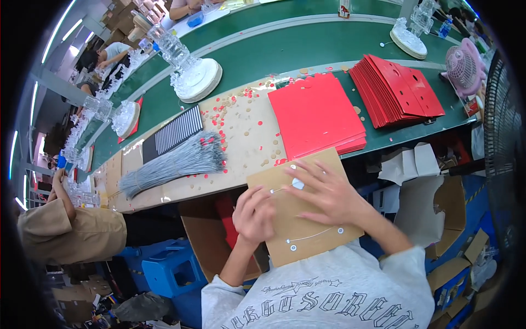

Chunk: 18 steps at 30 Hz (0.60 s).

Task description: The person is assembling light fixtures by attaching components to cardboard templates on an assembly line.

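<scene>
A brown cardboard sheet rests tilted against my body at the table's near edge. It carries white round buttons and thin white strings, one string stretched along its lower part. Over its upper right half, my right hand lies with fingers spread, next to a white button and string. My left hand is curled closed at the sheet's left edge, close to the end of the upper string; what its fingers pinch is hidden. Just beyond the sheet lies a stack of red cards.
Folded red card pieces stand stacked at right, near a pink fan. Grey wire ties and a striped strip sheet lie left among red and brown scraps. A cardboard box and blue stool are below. Co-workers sit left.
</scene>
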Available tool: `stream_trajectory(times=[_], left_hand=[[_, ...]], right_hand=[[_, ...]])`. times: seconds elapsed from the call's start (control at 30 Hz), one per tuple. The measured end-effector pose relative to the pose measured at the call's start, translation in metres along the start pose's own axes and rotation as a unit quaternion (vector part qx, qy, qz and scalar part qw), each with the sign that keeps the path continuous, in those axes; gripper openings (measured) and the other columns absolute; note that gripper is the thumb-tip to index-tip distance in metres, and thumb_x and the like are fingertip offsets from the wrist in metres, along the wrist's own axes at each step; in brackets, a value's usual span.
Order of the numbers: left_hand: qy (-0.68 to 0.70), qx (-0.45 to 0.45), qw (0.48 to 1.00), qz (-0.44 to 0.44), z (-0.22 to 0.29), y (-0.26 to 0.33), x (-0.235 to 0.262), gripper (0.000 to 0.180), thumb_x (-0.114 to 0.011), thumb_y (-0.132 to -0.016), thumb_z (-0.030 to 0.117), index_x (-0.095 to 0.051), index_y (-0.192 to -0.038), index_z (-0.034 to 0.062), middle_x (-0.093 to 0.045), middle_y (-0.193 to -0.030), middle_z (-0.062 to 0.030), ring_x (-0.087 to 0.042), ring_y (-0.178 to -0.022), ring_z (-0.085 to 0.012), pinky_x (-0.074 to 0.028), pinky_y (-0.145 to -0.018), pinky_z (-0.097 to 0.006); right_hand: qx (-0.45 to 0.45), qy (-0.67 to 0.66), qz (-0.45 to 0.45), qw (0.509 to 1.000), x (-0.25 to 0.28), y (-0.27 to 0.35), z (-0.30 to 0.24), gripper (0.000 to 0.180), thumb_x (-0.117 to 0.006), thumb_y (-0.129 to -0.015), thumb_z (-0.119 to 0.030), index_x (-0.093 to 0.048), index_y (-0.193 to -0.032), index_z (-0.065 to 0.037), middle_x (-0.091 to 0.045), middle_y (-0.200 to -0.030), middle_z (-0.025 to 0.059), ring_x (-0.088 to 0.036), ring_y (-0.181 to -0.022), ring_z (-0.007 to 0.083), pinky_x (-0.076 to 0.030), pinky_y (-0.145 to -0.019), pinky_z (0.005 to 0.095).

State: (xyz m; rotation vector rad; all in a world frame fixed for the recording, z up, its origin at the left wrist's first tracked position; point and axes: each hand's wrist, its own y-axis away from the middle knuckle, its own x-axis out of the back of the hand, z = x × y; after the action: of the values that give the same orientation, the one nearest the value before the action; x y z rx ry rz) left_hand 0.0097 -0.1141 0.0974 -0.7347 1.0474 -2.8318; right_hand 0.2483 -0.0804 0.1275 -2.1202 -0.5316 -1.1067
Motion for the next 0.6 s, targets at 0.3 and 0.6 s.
stream_trajectory(times=[0.3, 0.6], left_hand=[[-0.281, 0.176, 0.944, 0.004, 0.074, 0.043, -0.004, 0.056, -0.076, -0.079, 0.007, -0.059, -0.132, -0.0017, -0.055, -0.117, -0.0202, -0.051, -0.107, -0.0372, -0.044, -0.094, -0.046], [-0.161, 0.203, 0.965, 0.032, 0.01, 0.015, 0.003, 0.031, -0.076, -0.08, 0.001, -0.068, -0.11, 0.0006, -0.063, -0.101, -0.0106, -0.061, -0.096, -0.0282, -0.048, -0.087, -0.04]], right_hand=[[0.075, 0.052, -0.099, 0.991, -0.069, -0.042, 0.001, 0.056, -0.059, -0.098, -0.036, -0.049, -0.15, -0.016, -0.042, -0.158, 0.0117, -0.042, -0.141, 0.033, -0.033, -0.114, 0.0553], [-0.19, 0.214, -0.04, 0.957, -0.042, -0.022, -0.017, 0.05, -0.064, -0.094, -0.026, -0.057, -0.142, -0.014, -0.052, -0.146, 0.0169, -0.05, -0.129, 0.0323, -0.043, -0.098, 0.0474]])
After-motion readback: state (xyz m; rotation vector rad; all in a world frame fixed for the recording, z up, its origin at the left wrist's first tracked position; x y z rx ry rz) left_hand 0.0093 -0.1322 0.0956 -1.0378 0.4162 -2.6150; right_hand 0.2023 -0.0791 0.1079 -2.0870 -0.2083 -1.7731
